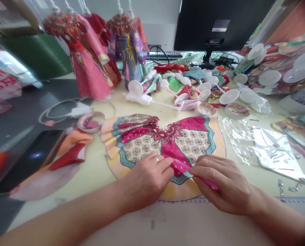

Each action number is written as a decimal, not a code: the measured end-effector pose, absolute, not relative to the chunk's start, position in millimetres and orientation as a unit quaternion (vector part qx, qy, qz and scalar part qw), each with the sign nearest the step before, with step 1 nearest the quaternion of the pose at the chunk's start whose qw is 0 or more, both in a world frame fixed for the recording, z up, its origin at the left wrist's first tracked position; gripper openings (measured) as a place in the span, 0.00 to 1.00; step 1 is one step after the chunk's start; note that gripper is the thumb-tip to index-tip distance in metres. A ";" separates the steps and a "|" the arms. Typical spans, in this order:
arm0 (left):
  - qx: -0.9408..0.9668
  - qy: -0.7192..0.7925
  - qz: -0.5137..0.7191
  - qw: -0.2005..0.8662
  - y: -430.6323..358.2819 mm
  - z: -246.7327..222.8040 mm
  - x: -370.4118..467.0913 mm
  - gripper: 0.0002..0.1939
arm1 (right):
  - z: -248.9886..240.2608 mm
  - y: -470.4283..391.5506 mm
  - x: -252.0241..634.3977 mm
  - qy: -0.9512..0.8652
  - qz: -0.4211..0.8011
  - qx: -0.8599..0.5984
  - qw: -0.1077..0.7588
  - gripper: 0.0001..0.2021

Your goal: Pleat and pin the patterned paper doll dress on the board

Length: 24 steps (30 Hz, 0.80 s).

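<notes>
Gripping a pink tool (211, 183), the closed right hand (221, 181) is resting over the patterned cloth (142, 147), which is lying on the table (96, 164). The left hand (150, 175), half-curled, is touching the cloth; whether it is pinching cannot be told.

Glare is caught by the phone (30, 159) left of the cloth (139, 147) and plastic bag (238, 136) right; edges are blurred.

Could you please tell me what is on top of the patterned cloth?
The left hand and part of the right hand, which holds a slim pink item, lie over the patterned cloth. The print directly beneath them is covered and cannot be seen.
</notes>
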<state>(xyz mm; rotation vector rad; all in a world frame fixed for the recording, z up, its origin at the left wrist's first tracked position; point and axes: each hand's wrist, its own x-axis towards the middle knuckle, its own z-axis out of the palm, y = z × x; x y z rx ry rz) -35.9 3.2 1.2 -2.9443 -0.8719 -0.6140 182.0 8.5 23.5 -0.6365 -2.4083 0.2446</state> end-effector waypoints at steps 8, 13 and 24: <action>-0.936 -0.285 -0.206 0.011 2.6 1.2 -36.1 0.08 | 23.5 7.6 183.8 -0.916 0.086 -0.240 0.310 0.09; -0.934 -0.286 -0.213 0.007 2.9 1.1 -36.3 0.10 | 25.4 7.0 183.7 -0.913 0.078 -0.247 0.316 0.08; -0.935 -0.275 -0.223 -0.014 3.9 -2.1 -36.0 0.11 | 25.0 6.9 185.0 -0.900 0.085 -0.260 0.338 0.08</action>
